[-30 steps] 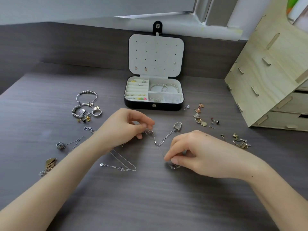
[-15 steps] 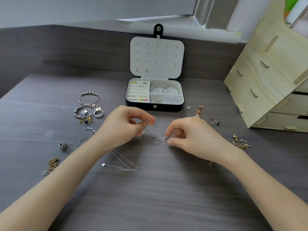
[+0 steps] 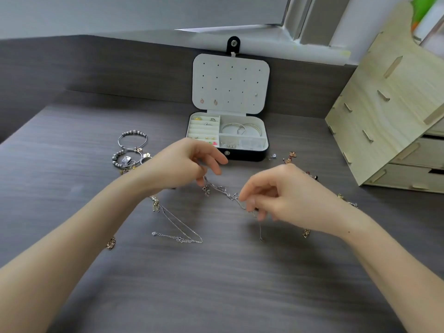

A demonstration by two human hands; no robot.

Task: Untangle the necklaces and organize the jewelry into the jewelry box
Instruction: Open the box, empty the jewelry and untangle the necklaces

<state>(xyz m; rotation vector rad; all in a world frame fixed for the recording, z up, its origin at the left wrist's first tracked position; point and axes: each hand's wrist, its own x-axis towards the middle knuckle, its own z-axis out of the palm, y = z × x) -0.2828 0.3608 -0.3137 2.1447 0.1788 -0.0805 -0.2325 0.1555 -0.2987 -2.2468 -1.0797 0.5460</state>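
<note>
A tangled silver necklace chain (image 3: 223, 191) stretches between my two hands just above the dark table. My left hand (image 3: 185, 164) pinches its left end, with two fingers sticking out. Its right end is pinched by my right hand (image 3: 283, 195), and a short tail hangs below. More thin chain (image 3: 179, 224) trails on the table under my left wrist. Behind my hands stands the open jewelry box (image 3: 240, 157), white inside, with rings, bangles and earrings in its compartments and studs on its raised lid (image 3: 230, 85).
Beaded bracelets (image 3: 131, 150) lie at the left. Loose earrings and charms (image 3: 292, 157) are scattered right of the box, with more pieces (image 3: 348, 201) behind my right wrist. A wooden drawer organizer (image 3: 396, 121) stands at the right. A low wall runs along the table's back.
My hands have lifted slightly and drawn apart, pulling the chain taut between them. My left hand's fingers have spread. The view has shifted closer.
</note>
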